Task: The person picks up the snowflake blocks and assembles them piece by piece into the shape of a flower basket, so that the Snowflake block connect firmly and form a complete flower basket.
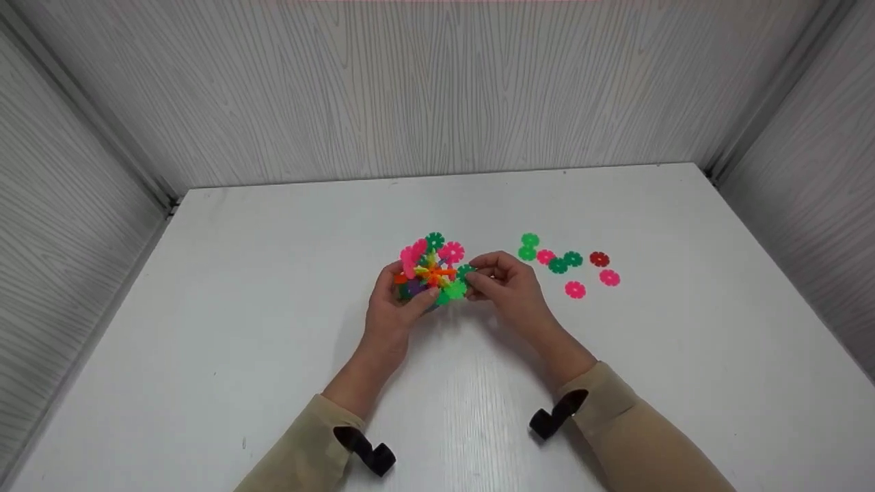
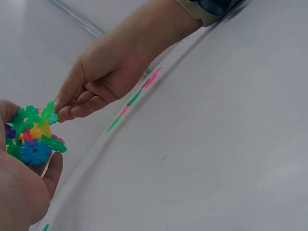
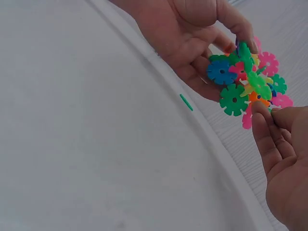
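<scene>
A ball-like cluster of interlocking plastic snowflake discs (image 1: 432,275) in pink, green, orange, yellow, blue and purple is held above the table. My left hand (image 1: 391,313) grips it from the left, thumb in front and fingers behind. At its right side, my right hand (image 1: 511,288) pinches a dark green snowflake disc (image 1: 465,272) between thumb and fingers, against the cluster. Whether that disc is slotted in cannot be told. In the left wrist view a blue disc (image 2: 35,151) faces the camera; the right wrist view shows green discs (image 3: 234,99) around the cluster's outside.
Several loose discs lie on the white table (image 1: 225,307) right of the hands: light green (image 1: 530,240), pink (image 1: 575,290), dark green (image 1: 573,259) and red (image 1: 599,259). Pale wood-grain panels (image 1: 437,89) stand behind and on both sides. Black bands (image 1: 362,447) circle the sleeves.
</scene>
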Action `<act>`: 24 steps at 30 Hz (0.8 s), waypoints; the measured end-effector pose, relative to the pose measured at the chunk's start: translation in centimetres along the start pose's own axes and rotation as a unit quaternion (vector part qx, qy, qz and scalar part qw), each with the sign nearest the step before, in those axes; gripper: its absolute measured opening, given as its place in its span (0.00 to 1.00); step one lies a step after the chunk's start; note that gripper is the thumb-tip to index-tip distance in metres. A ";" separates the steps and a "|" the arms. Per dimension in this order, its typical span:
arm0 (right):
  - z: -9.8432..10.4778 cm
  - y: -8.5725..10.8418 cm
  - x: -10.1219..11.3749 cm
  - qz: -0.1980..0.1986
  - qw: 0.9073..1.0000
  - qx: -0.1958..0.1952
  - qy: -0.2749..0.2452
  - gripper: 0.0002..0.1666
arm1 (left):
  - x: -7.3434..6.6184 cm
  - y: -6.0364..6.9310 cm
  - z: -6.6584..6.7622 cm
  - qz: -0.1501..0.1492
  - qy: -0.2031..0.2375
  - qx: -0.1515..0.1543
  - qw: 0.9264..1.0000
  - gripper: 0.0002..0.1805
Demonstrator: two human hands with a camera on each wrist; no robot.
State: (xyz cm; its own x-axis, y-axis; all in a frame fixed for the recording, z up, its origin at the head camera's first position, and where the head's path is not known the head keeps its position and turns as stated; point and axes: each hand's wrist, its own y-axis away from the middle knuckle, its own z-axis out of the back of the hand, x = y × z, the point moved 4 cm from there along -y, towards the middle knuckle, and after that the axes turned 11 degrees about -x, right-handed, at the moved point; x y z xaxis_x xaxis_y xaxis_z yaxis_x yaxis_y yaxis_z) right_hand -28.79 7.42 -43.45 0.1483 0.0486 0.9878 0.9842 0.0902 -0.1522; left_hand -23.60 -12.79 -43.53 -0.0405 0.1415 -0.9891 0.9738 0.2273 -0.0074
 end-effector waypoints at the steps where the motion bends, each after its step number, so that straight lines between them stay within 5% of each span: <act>1: 0.0 0.0 -0.1 0.003 1.000 0.001 0.002 0.15 | 0.1 0.0 0.0 0.001 -0.008 -0.001 1.000 0.38; 8: 0.2 0.0 0.0 0.031 0.999 0.004 0.039 0.13 | 0.3 -0.2 0.2 -0.014 -0.042 -0.015 0.999 0.36; 14: 0.5 -0.1 0.1 0.035 0.995 -0.019 0.091 0.11 | 0.2 -0.1 0.3 -0.031 -0.064 -0.011 0.997 0.43; 24: 0.6 -0.1 -0.1 0.014 0.996 -0.007 0.085 0.10 | 0.2 0.0 0.4 -0.021 -0.101 -0.002 0.995 0.45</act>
State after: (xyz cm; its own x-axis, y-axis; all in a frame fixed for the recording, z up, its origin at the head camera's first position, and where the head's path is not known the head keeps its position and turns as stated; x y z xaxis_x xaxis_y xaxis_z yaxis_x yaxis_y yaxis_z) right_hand -28.98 8.03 -43.51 0.1884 -0.1175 0.9750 0.9806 0.0780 -0.1800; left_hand -23.47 -13.16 -43.83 -0.0343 -0.0653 -0.9973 0.9714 0.2323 -0.0486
